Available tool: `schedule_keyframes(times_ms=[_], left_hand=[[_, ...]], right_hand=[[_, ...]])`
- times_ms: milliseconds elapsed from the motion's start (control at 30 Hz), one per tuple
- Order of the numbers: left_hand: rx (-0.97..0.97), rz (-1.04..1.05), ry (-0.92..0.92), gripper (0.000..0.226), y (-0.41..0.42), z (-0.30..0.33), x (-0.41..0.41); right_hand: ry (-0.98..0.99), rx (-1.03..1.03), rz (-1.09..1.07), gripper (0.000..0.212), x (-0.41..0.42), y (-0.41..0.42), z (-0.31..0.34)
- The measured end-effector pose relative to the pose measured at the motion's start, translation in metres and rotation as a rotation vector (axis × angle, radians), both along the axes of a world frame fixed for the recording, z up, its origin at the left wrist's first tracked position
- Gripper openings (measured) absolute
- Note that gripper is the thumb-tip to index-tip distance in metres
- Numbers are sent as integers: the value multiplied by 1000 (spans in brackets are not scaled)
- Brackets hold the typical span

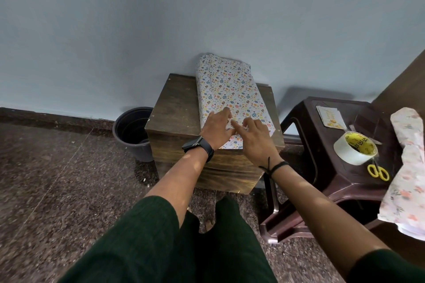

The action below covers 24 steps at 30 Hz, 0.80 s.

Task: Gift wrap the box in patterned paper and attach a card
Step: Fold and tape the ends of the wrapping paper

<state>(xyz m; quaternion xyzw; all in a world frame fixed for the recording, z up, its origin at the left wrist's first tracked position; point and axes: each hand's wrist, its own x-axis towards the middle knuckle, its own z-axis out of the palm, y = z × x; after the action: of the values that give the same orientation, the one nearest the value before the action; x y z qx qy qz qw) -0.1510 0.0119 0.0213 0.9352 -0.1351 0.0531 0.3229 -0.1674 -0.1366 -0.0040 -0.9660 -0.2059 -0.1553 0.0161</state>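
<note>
The box (227,89), covered in white paper with small coloured dots, lies on a dark wooden stool (174,108) against the wall. My left hand (217,127), with a black watch on the wrist, presses flat on the paper at the box's near end. My right hand (254,136) touches the same near flap with its forefinger stretched out and the other fingers bent. The card (331,116) lies on the brown plastic stool (322,167) at the right, apart from the box.
On the plastic stool sit a roll of clear tape (355,148), yellow-handled scissors (378,171) and a crumpled sheet of floral paper (407,167). A dark bucket (131,131) stands on the floor left of the wooden stool. The wall is right behind the box.
</note>
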Motion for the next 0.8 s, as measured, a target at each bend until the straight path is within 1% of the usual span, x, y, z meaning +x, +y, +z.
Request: schedule_keyframes(times_ms=[67, 133, 200, 267, 333, 400, 467, 567, 600, 667, 733, 800], left_hand=[[-8, -9, 2, 38, 0, 0, 0], [-42, -33, 12, 44, 0, 1, 0], [-75, -59, 39, 53, 2, 1, 1], [-41, -89, 36, 51, 4, -1, 4], [123, -128, -1, 41, 4, -5, 7], [313, -137, -23, 36, 2, -10, 8], [430, -123, -6, 43, 1, -14, 9], [590, -87, -16, 62, 0, -11, 0], [637, -86, -40, 68, 0, -10, -4], [699, -94, -93, 74, -1, -12, -13], [734, -123, -71, 70, -1, -15, -19], [747, -123, -23, 63, -1, -17, -21]], right_hand=[[78, -44, -29, 65, 1, 4, 3], [157, 2, -53, 75, 3, 6, 7], [177, 95, -63, 79, 3, 4, 10], [188, 77, -36, 78, -4, -3, 8], [205, -13, -25, 78, -14, -6, 2], [222, -78, -70, 78, -18, -2, 2], [242, -103, -103, 76, -12, 6, 8], [313, -44, -137, 70, 3, 4, 32], [329, -30, -159, 70, 8, -2, 37], [337, -79, -194, 71, 12, -15, 36], [390, -136, -218, 75, 8, -21, 28], [403, -132, -243, 77, 1, -19, 22]])
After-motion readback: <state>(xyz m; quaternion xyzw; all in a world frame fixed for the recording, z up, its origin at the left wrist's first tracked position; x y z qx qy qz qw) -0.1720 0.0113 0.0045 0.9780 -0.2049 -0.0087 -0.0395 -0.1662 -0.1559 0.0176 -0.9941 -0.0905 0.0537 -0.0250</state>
